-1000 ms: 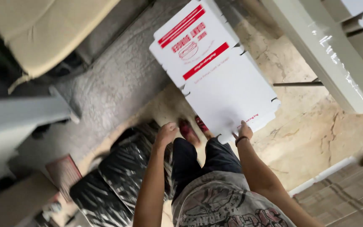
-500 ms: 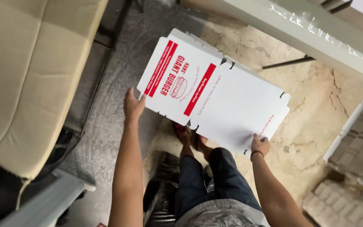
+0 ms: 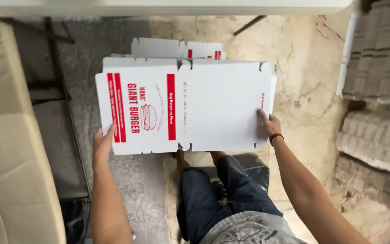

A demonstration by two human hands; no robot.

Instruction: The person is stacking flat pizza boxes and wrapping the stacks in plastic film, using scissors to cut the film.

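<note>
Hands grip flat white carton (image 3: 204, 106) at opposite ends, left hand (image 3: 101, 143) on printed panel, right hand (image 3: 267, 124) on plain edge, above stack (image 3: 177, 47) on floor; best kept level, edges squared with stack.

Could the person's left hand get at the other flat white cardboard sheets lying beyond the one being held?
Probably not right now: the left hand grips the held flat white box blank, which covers most of the stacked sheets behind it. It would have to let go first.
</note>
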